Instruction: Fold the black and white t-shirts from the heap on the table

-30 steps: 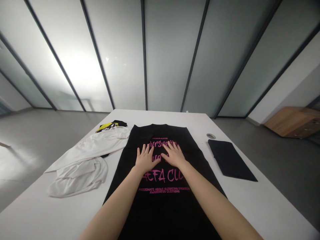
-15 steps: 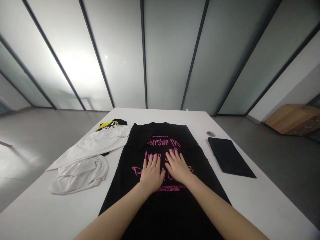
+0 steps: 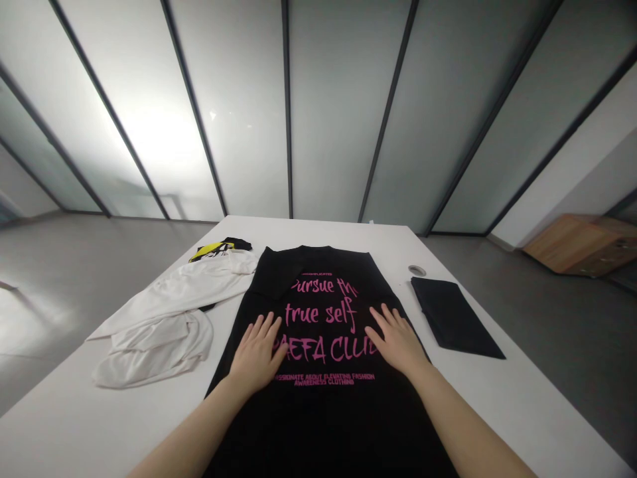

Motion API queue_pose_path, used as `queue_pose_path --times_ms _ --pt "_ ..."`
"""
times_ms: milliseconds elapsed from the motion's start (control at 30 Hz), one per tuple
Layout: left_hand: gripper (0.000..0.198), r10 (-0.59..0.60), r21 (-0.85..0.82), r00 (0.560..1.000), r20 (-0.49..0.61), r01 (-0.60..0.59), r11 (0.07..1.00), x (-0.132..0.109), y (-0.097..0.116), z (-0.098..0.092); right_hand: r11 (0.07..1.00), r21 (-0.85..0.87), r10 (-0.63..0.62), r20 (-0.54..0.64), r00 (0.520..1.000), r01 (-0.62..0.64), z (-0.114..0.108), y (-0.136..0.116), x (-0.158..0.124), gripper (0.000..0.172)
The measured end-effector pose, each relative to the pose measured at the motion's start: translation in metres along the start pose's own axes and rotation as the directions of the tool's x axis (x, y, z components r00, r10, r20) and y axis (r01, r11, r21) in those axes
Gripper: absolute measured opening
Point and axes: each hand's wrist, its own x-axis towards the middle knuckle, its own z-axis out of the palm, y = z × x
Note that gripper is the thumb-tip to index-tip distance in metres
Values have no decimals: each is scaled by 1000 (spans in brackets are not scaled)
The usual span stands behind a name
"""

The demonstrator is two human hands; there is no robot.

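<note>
In the head view I saw a black shirt [image 3: 323,425] lying flat in the middle of a white table [image 3: 522,411], its far edge toward the glass wall and its front printed in pink lettering that read "Pursue the true self". The left hand [image 3: 256,355] rested palm down on the shirt's left part, beside the lower lettering, with its fingers [image 3: 261,328] spread and pinching nothing. The right hand [image 3: 395,342] lay palm down on the right part, well apart from the left, its fingers [image 3: 383,318] likewise spread and flat on the cloth. To the left of the shirt lay a crumpled white garment [image 3: 159,332], just touching it, with a yellow-and-black garment [image 3: 213,249] partly beneath the white garment's far end. To the right lay a folded black cloth [image 3: 450,315], with a small round metal ring [image 3: 417,270] beyond it. Frosted glass panels [image 3: 338,106] stood behind the table, and a wooden cabinet [image 3: 582,245] stood at far right on the grey floor [image 3: 60,265].
</note>
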Motion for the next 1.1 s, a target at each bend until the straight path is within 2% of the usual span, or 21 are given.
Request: queue_pose_path --times_ms 100,133,200,267,367,467,567,667,767,900,1000,1100 --pt "69 -111 64 994 22 109 992 -4 -20 -8 993 -31 111 -20 994 -111 2 0 -4 79" --pt "70 -142 80 989 26 140 987 -4 -18 -10 990 -31 140 -17 990 -140 1 -9 -6 80" --pt "72 -175 99 984 25 172 980 0 -3 -11 990 -10 143 6 990 -143 -2 -39 -12 80" --pt "71 -145 93 989 20 143 985 4 25 -8 999 34 10 40 999 -12 -7 -78 -20 78" --pt "62 13 30 1000 26 -13 999 3 67 0 985 105 -148 80 986 140 -11 -129 -36 72" --pt "61 124 24 992 19 -124 992 -8 84 9 958 156 -258 105 960 240 -9 -147 -53 67" --pt "64 211 6 977 17 -211 977 -21 73 12 942 183 -307 123 944 283 -7 -131 -62 67" --pt "66 260 -7 965 4 -260 965 -28 48 9 957 167 -258 109 960 238 -7 -99 -59 67" --pt "61 205 9 978 -32 -204 979 -30 16 5 989 101 -111 69 991 104 -8 -60 -46 67" --pt "60 30 56 995 -99 -25 998 -35 -32 2 997 5 83 11 997 -83 -6 -17 -30 66" --pt "61 7 71 993 -117 1 997 -42 -56 1 992 -27 125 -8 992 -125 -3 -3 -25 65" --pt "61 46 87 995 -83 -39 995 -46 -60 -2 990 -38 133 -25 991 -134 1 -3 -24 65"
